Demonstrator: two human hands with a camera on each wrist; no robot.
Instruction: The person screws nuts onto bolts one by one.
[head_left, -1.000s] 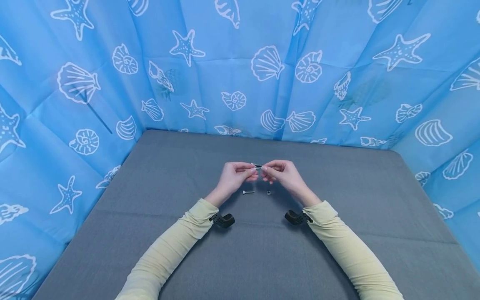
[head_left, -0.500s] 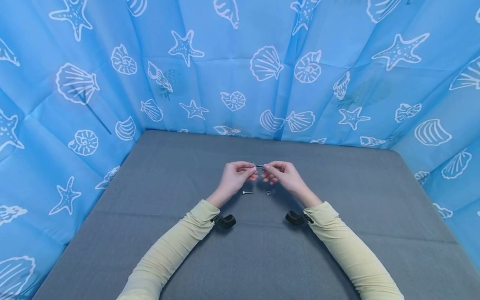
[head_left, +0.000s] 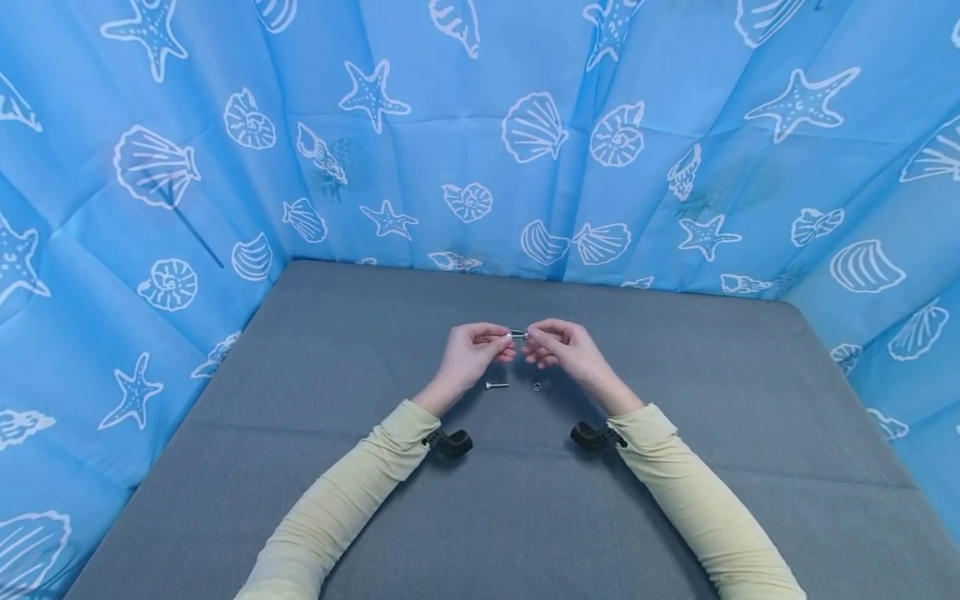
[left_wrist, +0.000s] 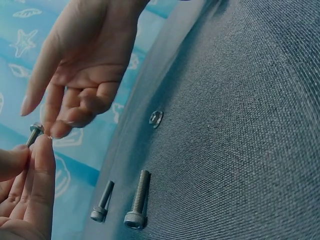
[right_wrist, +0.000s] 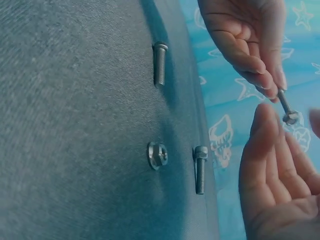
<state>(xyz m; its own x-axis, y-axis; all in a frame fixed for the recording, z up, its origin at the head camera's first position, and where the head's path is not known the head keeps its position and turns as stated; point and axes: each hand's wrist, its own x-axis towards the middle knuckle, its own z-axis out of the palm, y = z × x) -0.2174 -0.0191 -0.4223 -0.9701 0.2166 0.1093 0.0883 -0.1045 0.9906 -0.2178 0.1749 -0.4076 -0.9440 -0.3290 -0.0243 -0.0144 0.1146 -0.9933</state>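
My left hand [head_left: 467, 348] pinches a metal bolt [right_wrist: 285, 102] between thumb and fingertips, its shaft pointing toward my right hand. A nut [right_wrist: 290, 118] sits at the bolt's far end. My right hand [head_left: 570, 346] is right beside that nut, with thumb and forefinger spread apart around it in the right wrist view. Below the hands, a socket-head bolt [left_wrist: 137, 200] lies on the grey cloth, and to its right rests a flanged nut [left_wrist: 156, 118]. Another bolt [right_wrist: 201, 170] lies farther back, mostly hidden behind the fingers in the head view.
A grey cloth-covered table [head_left: 517, 517] spreads under both arms. Blue curtains [head_left: 465, 150] printed with shells and starfish stand behind it and at both sides. Black wrist mounts [head_left: 447, 442] stick out from the sleeves toward each other.
The right fingertips shift slightly at the bolt's nut end and part a little. The left hand keeps its hold on the bolt in nearly the same place.
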